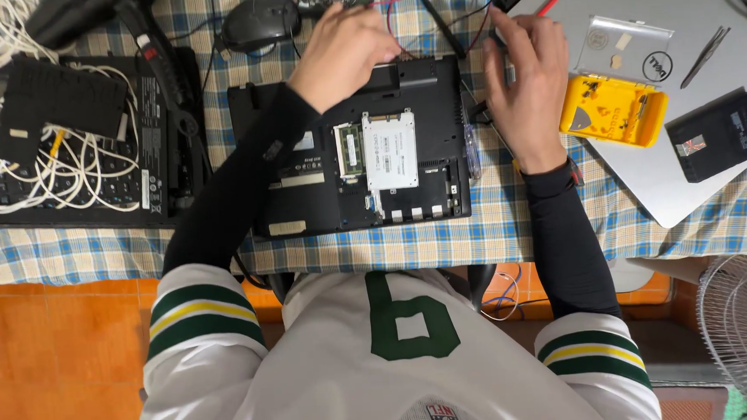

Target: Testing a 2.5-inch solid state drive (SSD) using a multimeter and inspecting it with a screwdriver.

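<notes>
On checkered cloth, the black opened laptop bares 1 silver drive; left hand clenched, right hand released.

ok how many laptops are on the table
3: an opened black one under both hands, a black one at left under white cables, a silver one at right. More may be hidden.

Bright, even overhead light, pretty clean shot

Soft shadows only, slight glare on the silver laptop lid, both hands a bit motion-blurred, and the edges bow some from the wide lens.
</notes>
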